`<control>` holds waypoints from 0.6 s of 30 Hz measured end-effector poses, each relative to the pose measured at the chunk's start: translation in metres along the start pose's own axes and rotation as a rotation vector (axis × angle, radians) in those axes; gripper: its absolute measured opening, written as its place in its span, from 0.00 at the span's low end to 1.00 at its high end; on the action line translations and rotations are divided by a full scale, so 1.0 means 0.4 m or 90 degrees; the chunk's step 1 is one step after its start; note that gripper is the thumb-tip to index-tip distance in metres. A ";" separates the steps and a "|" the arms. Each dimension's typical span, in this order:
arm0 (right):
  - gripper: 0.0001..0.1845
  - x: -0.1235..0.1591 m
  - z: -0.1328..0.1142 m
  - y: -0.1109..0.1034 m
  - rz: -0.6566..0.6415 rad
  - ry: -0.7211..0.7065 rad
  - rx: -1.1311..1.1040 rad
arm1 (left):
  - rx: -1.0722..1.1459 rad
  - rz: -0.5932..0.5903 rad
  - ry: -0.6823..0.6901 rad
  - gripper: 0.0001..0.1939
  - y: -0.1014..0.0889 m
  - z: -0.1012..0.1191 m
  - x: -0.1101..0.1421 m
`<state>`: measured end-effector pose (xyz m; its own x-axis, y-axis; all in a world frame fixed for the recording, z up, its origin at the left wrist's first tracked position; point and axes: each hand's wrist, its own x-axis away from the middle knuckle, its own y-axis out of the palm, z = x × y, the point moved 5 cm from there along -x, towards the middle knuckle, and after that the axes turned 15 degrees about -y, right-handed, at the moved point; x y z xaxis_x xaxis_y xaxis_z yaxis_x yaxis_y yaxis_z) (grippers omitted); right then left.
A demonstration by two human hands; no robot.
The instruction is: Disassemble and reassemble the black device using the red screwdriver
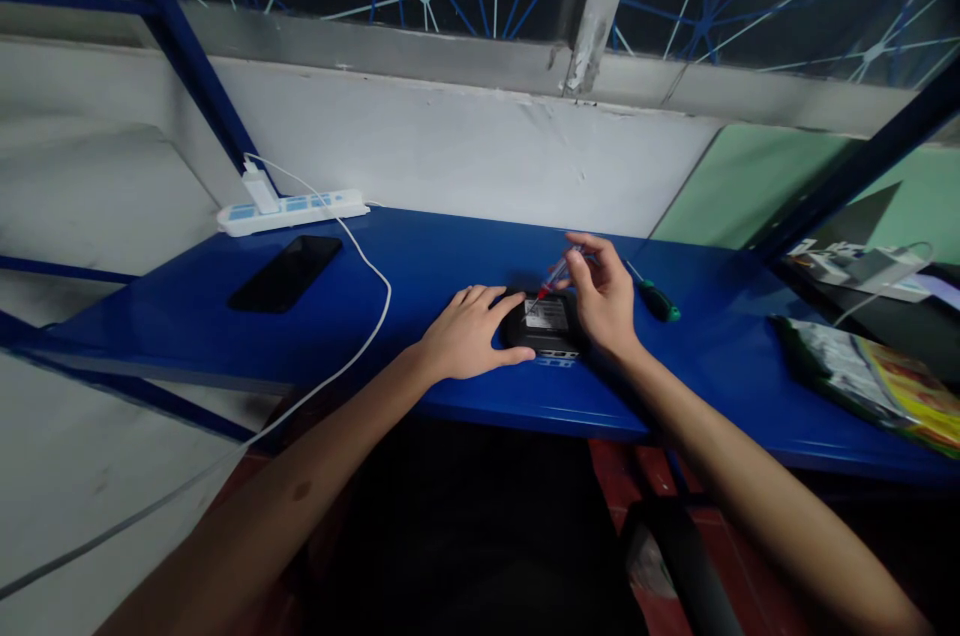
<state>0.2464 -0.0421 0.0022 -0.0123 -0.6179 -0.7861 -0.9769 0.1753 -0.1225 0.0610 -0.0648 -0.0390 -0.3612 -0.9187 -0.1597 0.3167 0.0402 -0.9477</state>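
A small black electronic box with ports along its near side lies label up on the blue table. My left hand braces its left end, forefinger along the top edge and thumb against the near edge. In my right hand is a screwdriver with a clear handle and a red collar. It is tilted, its shaft pointing down to the left part of the box near the white label. The exact spot where the tip rests is too small to make out.
Right of my right hand lies a green-handled screwdriver. A black phone and a white power strip are at the left, with a white cable curving over the table's edge. A colourful packet lies at the right.
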 end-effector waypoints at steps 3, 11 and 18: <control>0.17 0.003 0.003 0.004 -0.010 0.024 -0.054 | 0.000 0.002 -0.008 0.44 0.002 -0.003 -0.001; 0.14 -0.004 -0.013 -0.002 0.006 -0.018 0.013 | 0.010 0.019 -0.014 0.44 0.002 -0.006 -0.001; 0.16 0.000 -0.002 0.000 -0.022 0.011 -0.012 | 0.005 0.022 -0.005 0.44 0.003 -0.005 -0.001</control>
<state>0.2462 -0.0427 0.0028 0.0186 -0.6372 -0.7705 -0.9806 0.1388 -0.1384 0.0599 -0.0636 -0.0406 -0.3425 -0.9202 -0.1898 0.3361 0.0686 -0.9393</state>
